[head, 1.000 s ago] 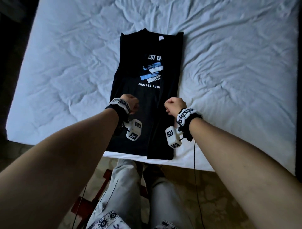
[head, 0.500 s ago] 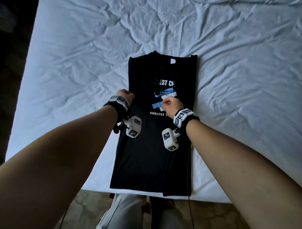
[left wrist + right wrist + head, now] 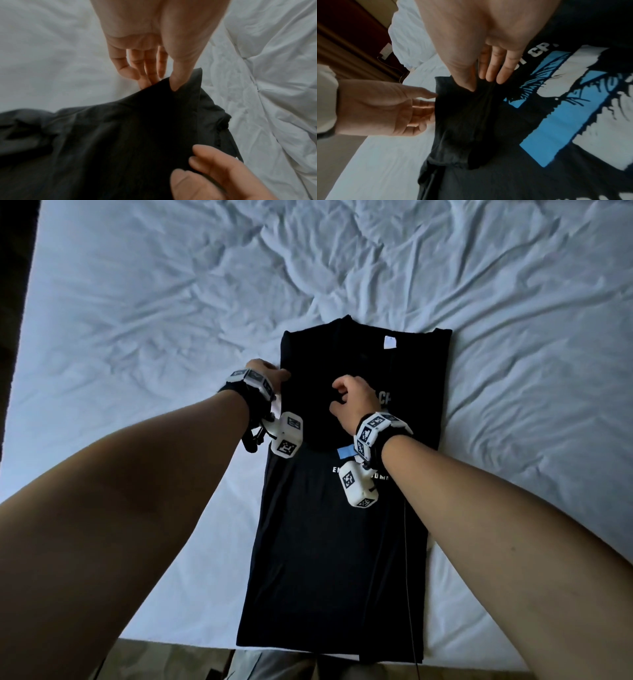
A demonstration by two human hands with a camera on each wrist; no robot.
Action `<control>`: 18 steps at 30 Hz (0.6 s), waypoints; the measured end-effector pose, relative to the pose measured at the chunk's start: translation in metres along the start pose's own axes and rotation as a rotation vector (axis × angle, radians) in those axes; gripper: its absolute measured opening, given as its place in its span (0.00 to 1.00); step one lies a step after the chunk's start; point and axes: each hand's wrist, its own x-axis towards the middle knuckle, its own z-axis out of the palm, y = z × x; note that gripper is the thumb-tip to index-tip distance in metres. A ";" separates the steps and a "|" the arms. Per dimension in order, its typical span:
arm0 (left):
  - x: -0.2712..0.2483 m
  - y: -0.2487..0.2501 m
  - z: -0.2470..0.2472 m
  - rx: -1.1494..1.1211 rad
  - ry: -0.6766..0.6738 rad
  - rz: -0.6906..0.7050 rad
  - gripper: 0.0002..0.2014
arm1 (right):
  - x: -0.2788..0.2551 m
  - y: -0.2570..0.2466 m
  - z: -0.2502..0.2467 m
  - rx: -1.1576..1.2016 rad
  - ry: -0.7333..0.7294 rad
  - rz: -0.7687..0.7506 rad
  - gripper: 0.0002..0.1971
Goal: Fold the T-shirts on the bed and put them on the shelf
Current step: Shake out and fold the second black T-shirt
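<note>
My left hand (image 3: 270, 374) and right hand (image 3: 352, 400) each pinch the black T-shirt's (image 3: 335, 542) folded flap between thumb and fingers, at ten and twelve o'clock over the white bed (image 3: 137, 320).

T-shirt laid lengthwise on the bed, both hands at its folded flap.

The T-shirt (image 3: 329, 559) lies on the bed sheet (image 3: 137, 320), its hem at the near edge and its collar at the far end. A flap is doubled over its far half. The left hand (image 3: 265, 371) holds the flap's left corner; the right hand (image 3: 352, 402) pinches it to the right, over the chest print (image 3: 565, 108).
</note>
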 end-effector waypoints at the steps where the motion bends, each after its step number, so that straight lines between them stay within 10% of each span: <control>1: -0.001 0.002 -0.001 0.044 -0.011 0.005 0.07 | 0.004 0.000 0.003 -0.021 -0.023 -0.003 0.19; 8: -0.020 0.010 0.006 -0.048 -0.106 0.096 0.05 | 0.015 -0.002 0.007 -0.110 -0.133 0.042 0.25; 18: -0.053 0.040 0.034 -0.099 -0.183 0.251 0.10 | 0.002 -0.032 -0.015 0.685 -0.233 0.133 0.36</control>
